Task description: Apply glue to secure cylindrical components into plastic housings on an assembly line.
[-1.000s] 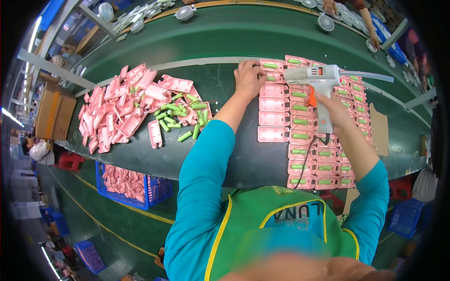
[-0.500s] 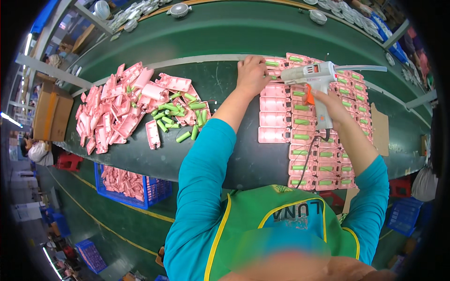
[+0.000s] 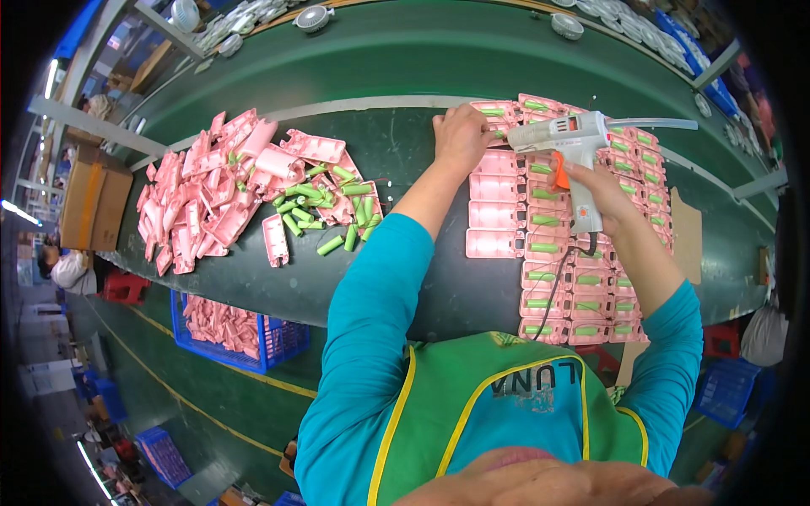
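Observation:
My right hand is wrapped round the handle of a white-grey hot glue gun, one finger at its orange trigger. A translucent glue stick juts from its back end. The nozzle points left, toward the fingers of my left hand. Those fingers are curled and pinched at a green battery in a pink plastic shell near the far end of the rows; they hide part of it. Below this spot, several pink shells lie without batteries. Shells to their right each hold a green battery.
To the left lies a heap of pink shells, with loose green batteries beside it. A dark cord runs from the glue gun across the rows. Beyond is a green conveyor belt with small fans. A blue crate of pink parts stands below.
My left hand has shifted slightly right, its fingertips closer in at the shell. The glue gun in my right hand has barely moved.

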{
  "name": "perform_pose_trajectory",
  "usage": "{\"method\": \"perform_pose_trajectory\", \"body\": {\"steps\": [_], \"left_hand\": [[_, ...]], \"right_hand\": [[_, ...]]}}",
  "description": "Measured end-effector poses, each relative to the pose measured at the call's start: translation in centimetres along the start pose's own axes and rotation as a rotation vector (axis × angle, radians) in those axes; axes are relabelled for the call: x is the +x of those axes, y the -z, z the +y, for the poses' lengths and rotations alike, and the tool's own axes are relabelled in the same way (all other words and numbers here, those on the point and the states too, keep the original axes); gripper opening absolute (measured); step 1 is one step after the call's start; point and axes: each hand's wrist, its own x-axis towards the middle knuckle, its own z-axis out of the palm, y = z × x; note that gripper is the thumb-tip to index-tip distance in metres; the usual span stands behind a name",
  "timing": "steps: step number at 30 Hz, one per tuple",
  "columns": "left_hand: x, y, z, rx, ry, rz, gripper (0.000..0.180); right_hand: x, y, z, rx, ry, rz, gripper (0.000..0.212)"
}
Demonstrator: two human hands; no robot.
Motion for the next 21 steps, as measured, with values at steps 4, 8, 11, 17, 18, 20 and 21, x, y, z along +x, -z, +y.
{"method": "perform_pose_trajectory", "body": {"steps": [4,8,11,17,18,20,21], "left_hand": [[0.1,-0.3,0.5,0.002,-0.014,0.003,0.013],[0.0,-0.4,0.0,0.011,-0.03,0.003,0.014],[-0.1,-0.6,-0.3,-0.018,-0.043,0.01,0.015],[0.1,-0.9,-0.4,-0.105,-0.065,0.012,0.013],[0.1,-0.8,-0.4,-0.119,-0.078,0.011,0.013],[0.1,-0.7,-0.4,-0.132,-0.09,0.009,0.013],[0.1,-0.7,-0.5,-0.124,-0.106,0.015,0.015]], "right_hand": [[0.5,1.0,1.0,-0.039,0.055,0.008,0.041],[-0.1,0.2,0.3,-0.067,0.066,0.058,0.04],[-0.7,-0.2,-0.6,-0.112,0.057,0.062,0.039],[0.4,0.2,-0.8,-0.108,0.087,0.036,0.038],[0.7,0.2,-0.6,-0.117,0.091,0.042,0.037],[1.0,0.2,-0.5,-0.126,0.095,0.046,0.036],[1.0,0.0,-0.6,-0.124,0.079,0.05,0.037]]}}
